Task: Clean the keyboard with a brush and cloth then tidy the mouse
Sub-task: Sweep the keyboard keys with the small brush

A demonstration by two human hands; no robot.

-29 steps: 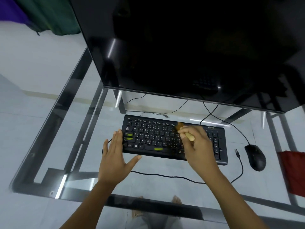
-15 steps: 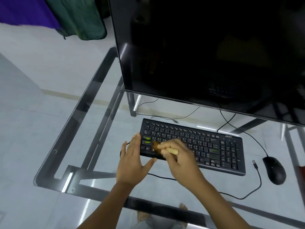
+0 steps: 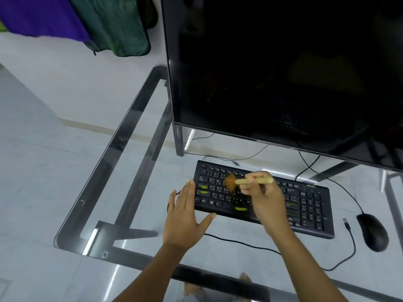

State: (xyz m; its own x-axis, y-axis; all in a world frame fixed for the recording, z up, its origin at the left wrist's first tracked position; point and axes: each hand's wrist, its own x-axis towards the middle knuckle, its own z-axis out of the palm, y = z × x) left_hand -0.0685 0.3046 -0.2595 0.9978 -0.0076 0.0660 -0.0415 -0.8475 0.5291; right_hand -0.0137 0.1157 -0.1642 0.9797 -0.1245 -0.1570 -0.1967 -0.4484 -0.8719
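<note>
Brushing stage, early in the task by my read. Right hand (image 3: 265, 197) is closed in a pinch around the pale wooden handle of the brush (image 3: 244, 182), fingers curled, handle sticking out toward the right. Brown bristles are blurred and sit over the upper-left letter rows of the keyboard (image 3: 261, 199); whether they touch the keys or hover just above, cannot tell from the blur.

Left hand (image 3: 185, 216) is open and flat, fingers together, thumb spread, holding nothing. It rests on the counter (image 3: 122, 188) against the keyboard's left end, fingertips touching or just at the edge, likely bracing it.

Keyboard lies flat on the glass counter, below and in front of the monitor (image 3: 283, 68). Several greenish marks show on keys: two at the left edge, one on the space bar area, fainter ones nearer the numpad. Look like stickers or smears, cannot tell which.

Mouse (image 3: 373, 232) sits on the counter right of the keyboard, apart from it, untouched. Its cable (image 3: 346, 256) loops loose in front of the keyboard, with the USB plug (image 3: 346, 223) lying unplugged between keyboard and mouse.

No cloth visible on the counter here. Fabric hanging at top left is not obviously the cleaning cloth.

Left to do, as I judge: finish brushing, wipe with cloth, then tidy mouse and cable.
</note>
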